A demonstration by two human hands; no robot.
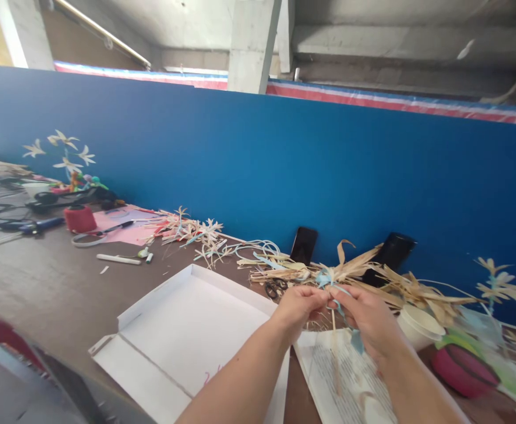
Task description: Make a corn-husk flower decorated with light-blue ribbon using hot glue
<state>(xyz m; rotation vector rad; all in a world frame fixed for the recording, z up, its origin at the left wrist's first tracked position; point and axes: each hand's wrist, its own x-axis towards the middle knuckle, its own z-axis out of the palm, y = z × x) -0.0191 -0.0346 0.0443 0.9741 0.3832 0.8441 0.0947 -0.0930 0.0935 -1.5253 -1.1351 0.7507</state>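
Note:
My left hand (302, 307) and my right hand (368, 315) meet at the tips, both closed in a pinch. Between them is the stem of a handmade flower, with a light blue strip (325, 278) bunched above the fingers. A thin pale stick (336, 353) hangs down below my fingertips. More of the blue strip dangles beside my right palm. Exactly which piece each fingertip pinches is partly hidden. Under the hands lies a printed sheet (317, 365), and an open white box (187, 324) is beside my left forearm. Black-handled scissors (276, 287) lie just behind my left hand.
Dried husk strips (420, 291) spread along a blue partition (196, 159). A phone (304, 244) leans there. At right stand a white cup (420, 325) and a dark pink thread spool (465, 368). Finished husk flowers (209, 232), cords and a red spool (80, 219) occupy the left.

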